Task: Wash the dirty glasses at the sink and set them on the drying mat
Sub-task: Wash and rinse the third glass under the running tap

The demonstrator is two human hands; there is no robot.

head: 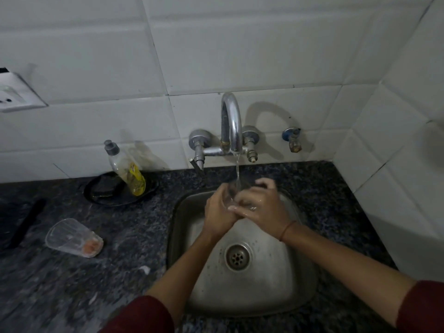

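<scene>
A clear glass (231, 193) is held over the steel sink (182, 227), under the thin stream running from the chrome tap (231, 123). My left hand (217, 211) wraps its left side and my right hand (260, 205) wraps its right side, so most of the glass is hidden. A second clear glass (73, 237) lies on its side on the dark counter to the left, with an orange residue near its base. No drying mat can be made out.
A dish-soap bottle (127, 168) leans on a dark round plate (146, 189) holding a dark sponge (104, 186) behind the sink's left side. A black strip (27, 222) lies at the far left. White tiled walls close in behind and on the right.
</scene>
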